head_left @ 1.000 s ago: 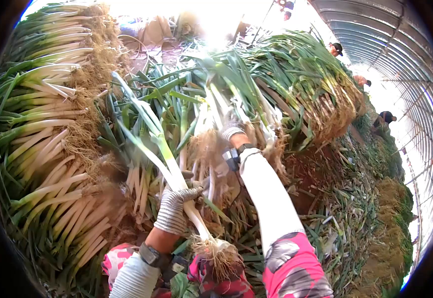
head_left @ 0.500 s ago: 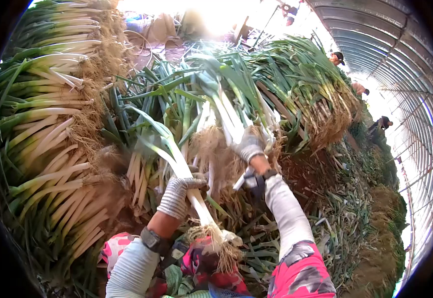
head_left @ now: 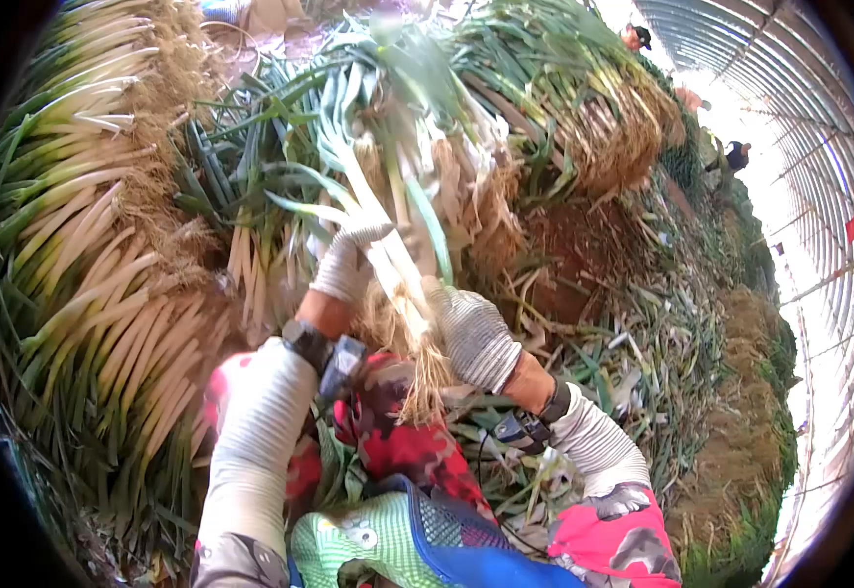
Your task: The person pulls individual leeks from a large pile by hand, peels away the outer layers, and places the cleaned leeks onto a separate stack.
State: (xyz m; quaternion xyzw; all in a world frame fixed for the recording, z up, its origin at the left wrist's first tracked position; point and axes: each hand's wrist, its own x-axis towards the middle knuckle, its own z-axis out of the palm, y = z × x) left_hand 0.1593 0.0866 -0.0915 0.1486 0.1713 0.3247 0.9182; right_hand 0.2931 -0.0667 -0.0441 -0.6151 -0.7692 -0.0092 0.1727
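Observation:
A small bunch of long green onions [head_left: 388, 250], with white shafts and hairy roots, slants across the middle of the view, green tops up and roots toward my lap. My left hand [head_left: 343, 267], in a striped knit glove, is wrapped around the upper part of the white shafts. Lower down, my gloved right hand [head_left: 478, 335] is closed at the right side of the shafts, above the roots. A single green leaf [head_left: 432, 230] runs down to the right fingers. The right fingertips are partly hidden behind the stalks.
A long stack of green onions [head_left: 84, 265] lines the left side. Another heap [head_left: 584, 108] lies at the back right, roots toward me. Stripped leaves [head_left: 623, 363] litter the ground at right. People [head_left: 735, 155] are farther off along the ribbed tunnel wall [head_left: 819, 127].
The left hand has moved up and away with green onions in it. The right hand has left the pile behind and come down to the held shafts. The view has tilted down.

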